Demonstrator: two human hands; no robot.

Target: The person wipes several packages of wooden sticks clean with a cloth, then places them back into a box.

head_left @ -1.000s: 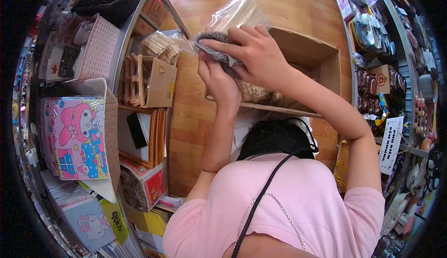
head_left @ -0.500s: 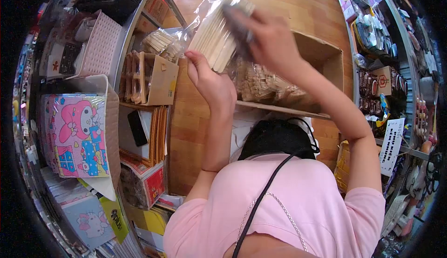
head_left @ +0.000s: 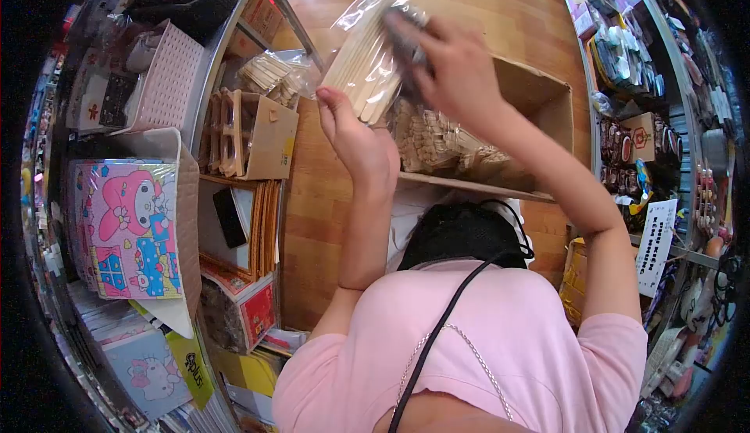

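My left hand (head_left: 359,146) grips a clear plastic bag of wooden sticks (head_left: 361,66) by its lower end, thumb on the near edge. The pale flat sticks lie side by side and the bag is tilted up to the right. My right hand (head_left: 462,66), blurred by motion, is closed on a dark grey cloth-like thing (head_left: 406,36) that overlaps the right side of the bag. Below both hands stands an open cardboard box (head_left: 539,89) holding bundles of small wooden pieces (head_left: 437,140).
On the left shelf are another bag of wooden sticks (head_left: 273,72), a small carton with wooden frames (head_left: 269,136), a pink basket (head_left: 168,74) and cartoon-print packs (head_left: 133,222). Shelves of packaged goods (head_left: 633,58) line the right side. A black bag (head_left: 461,234) hangs at my chest.
The bag of sticks has come slightly down and to the right with my left hand. My right hand still holds the dark grey thing against it.
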